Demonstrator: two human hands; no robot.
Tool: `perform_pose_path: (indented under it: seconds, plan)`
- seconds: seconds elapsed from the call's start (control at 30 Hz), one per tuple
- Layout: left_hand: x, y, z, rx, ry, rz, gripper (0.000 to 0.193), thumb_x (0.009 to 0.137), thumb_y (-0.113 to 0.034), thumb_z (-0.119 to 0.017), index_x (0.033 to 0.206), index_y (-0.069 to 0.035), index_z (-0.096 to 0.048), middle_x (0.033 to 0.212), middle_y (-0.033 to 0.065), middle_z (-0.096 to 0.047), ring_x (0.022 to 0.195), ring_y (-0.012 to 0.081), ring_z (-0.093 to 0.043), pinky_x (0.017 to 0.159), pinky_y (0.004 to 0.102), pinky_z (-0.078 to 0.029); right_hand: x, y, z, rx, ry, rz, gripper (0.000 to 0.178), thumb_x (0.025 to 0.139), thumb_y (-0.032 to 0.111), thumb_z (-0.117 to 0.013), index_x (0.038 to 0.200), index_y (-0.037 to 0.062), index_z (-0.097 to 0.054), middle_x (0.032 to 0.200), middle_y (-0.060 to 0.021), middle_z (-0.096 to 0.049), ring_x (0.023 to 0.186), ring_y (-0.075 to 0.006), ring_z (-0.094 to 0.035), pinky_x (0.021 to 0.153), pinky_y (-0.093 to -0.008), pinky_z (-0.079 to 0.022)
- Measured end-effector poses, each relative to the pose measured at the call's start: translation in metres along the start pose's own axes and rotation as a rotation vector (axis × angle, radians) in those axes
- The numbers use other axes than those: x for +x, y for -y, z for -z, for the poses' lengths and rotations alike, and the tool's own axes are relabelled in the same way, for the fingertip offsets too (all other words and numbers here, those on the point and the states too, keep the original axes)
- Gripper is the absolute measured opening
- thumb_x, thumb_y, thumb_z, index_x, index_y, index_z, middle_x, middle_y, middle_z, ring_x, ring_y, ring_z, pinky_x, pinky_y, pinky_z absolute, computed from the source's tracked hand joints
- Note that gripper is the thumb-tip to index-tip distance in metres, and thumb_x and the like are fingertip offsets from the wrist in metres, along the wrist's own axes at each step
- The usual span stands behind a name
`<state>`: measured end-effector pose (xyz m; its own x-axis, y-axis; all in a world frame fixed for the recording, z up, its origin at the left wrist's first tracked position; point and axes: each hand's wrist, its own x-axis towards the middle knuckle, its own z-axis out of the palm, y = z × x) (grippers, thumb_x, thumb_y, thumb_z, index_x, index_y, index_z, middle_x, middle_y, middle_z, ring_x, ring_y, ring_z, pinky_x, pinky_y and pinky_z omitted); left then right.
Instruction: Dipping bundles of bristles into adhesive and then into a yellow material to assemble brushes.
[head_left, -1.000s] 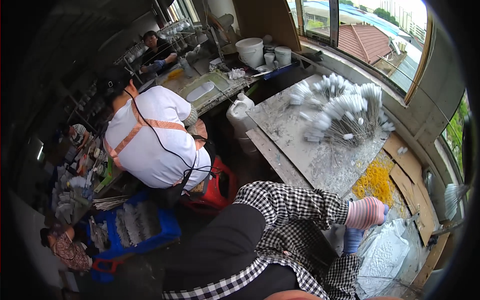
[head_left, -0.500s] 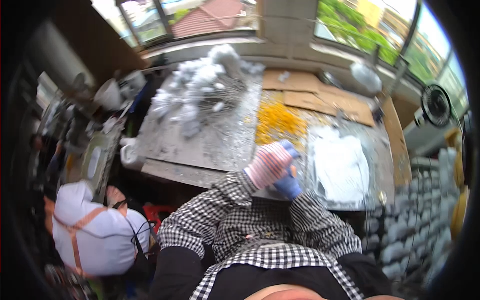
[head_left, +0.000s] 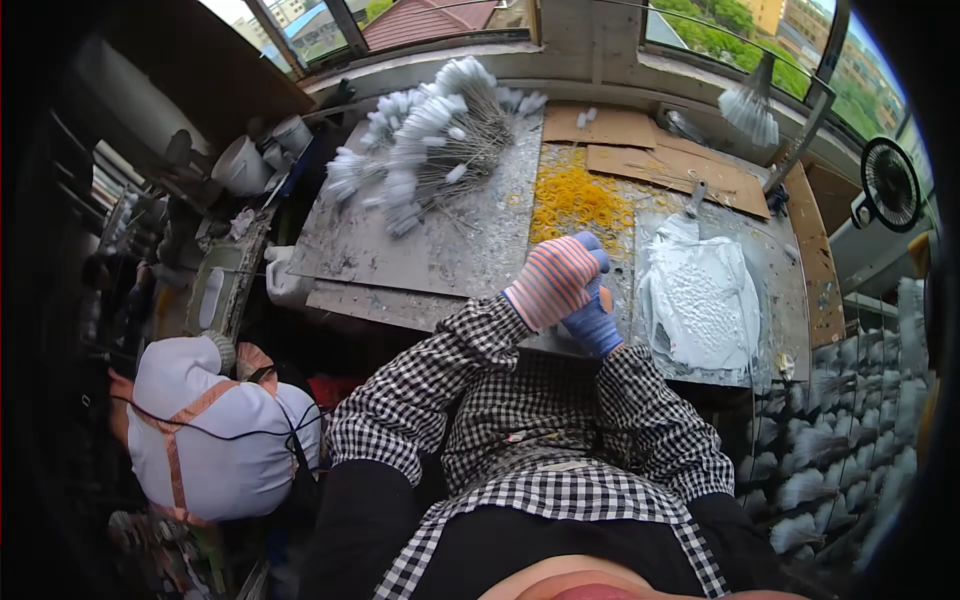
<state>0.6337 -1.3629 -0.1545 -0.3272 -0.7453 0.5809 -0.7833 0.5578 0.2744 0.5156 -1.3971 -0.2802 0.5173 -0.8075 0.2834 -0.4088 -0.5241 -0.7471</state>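
My left hand (head_left: 553, 283), in a pink-and-blue striped glove, is closed and pressed against my right hand (head_left: 592, 326) at the bench's near edge. My right hand wears a blue glove with a bare thumb tip; its fingers are curled. Whatever lies between them is hidden. Just beyond my hands spreads a heap of small yellow rings (head_left: 580, 205). To their right, a white paste-like layer (head_left: 703, 305) with a bumpy surface covers a board, and a scraper (head_left: 696, 199) rests at its far edge. A pile of thin wire stems with white tufted ends (head_left: 440, 135) lies at the far left.
Cardboard pieces (head_left: 680, 175) lie along the bench's back. A tufted bundle (head_left: 750, 110) stands by the window, near a black fan (head_left: 888, 185). Racked tufted bundles (head_left: 820, 440) fill the right side. Another person (head_left: 215, 435) in white works at the left, near a white bucket (head_left: 242, 165).
My view has tilted, so the bench sits higher and slightly right in the picture, and the blur has gone. Both hands stay pressed together.
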Motion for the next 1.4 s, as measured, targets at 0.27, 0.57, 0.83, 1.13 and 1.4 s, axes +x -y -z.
perform_pose_path:
  seconds: [0.27,0.57,0.83,1.13,1.4]
  plan:
    - [-0.004,-0.004,0.002,0.012,-0.052,-0.013,0.012,0.073,-0.014,-0.068,0.078,-0.007,-0.059,0.083,0.0120,-0.057,0.075,0.0317,-0.063,0.066,0.0420,-0.052,0.006,-0.015,-0.013,-0.099,0.202,-0.190,0.058,0.094,0.036,-0.064,0.142,0.0085,-0.047,0.140,-0.0137,-0.052,0.127,-0.0277,-0.052,0.103,-0.0397,-0.044]
    - [0.003,-0.001,-0.001,0.015,-0.018,0.027,0.012,0.074,-0.013,-0.068,0.085,-0.009,-0.065,0.086,0.0089,-0.061,0.080,0.0309,-0.065,0.071,0.0412,-0.053,0.009,-0.045,-0.030,-0.162,-0.146,0.174,0.050,0.085,0.036,-0.075,0.118,0.0058,-0.053,0.097,-0.0149,-0.070,0.088,-0.0318,-0.070,0.074,-0.0424,-0.054]
    - [0.000,0.000,-0.001,-0.041,-0.048,0.012,0.015,0.073,-0.015,-0.069,0.081,-0.006,-0.060,0.084,0.0116,-0.058,0.078,0.0327,-0.063,0.066,0.0432,-0.052,0.005,-0.040,-0.024,-0.083,-0.033,0.119,0.044,0.088,0.031,-0.073,0.120,0.0059,-0.057,0.112,-0.0138,-0.066,0.101,-0.0276,-0.066,0.082,-0.0399,-0.053]
    - [0.001,-0.003,-0.022,0.209,-0.021,0.075,0.011,0.072,-0.015,-0.066,0.080,-0.009,-0.062,0.082,0.0087,-0.057,0.075,0.0291,-0.064,0.060,0.0425,-0.050,0.007,-0.115,-0.031,-0.104,0.071,-0.178,0.051,0.097,0.030,-0.063,0.140,0.0072,-0.051,0.140,-0.0127,-0.055,0.126,-0.0256,-0.055,0.101,-0.0388,-0.047]
    - [-0.011,-0.005,-0.040,0.365,-0.140,0.143,0.008,0.076,-0.017,-0.062,0.074,-0.010,-0.057,0.081,0.0083,-0.056,0.072,0.0278,-0.062,0.057,0.0432,-0.049,-0.003,-0.096,-0.032,-0.087,0.156,0.069,0.052,0.098,0.029,-0.061,0.143,0.0072,-0.049,0.143,-0.0128,-0.053,0.130,-0.0257,-0.052,0.104,-0.0389,-0.045]
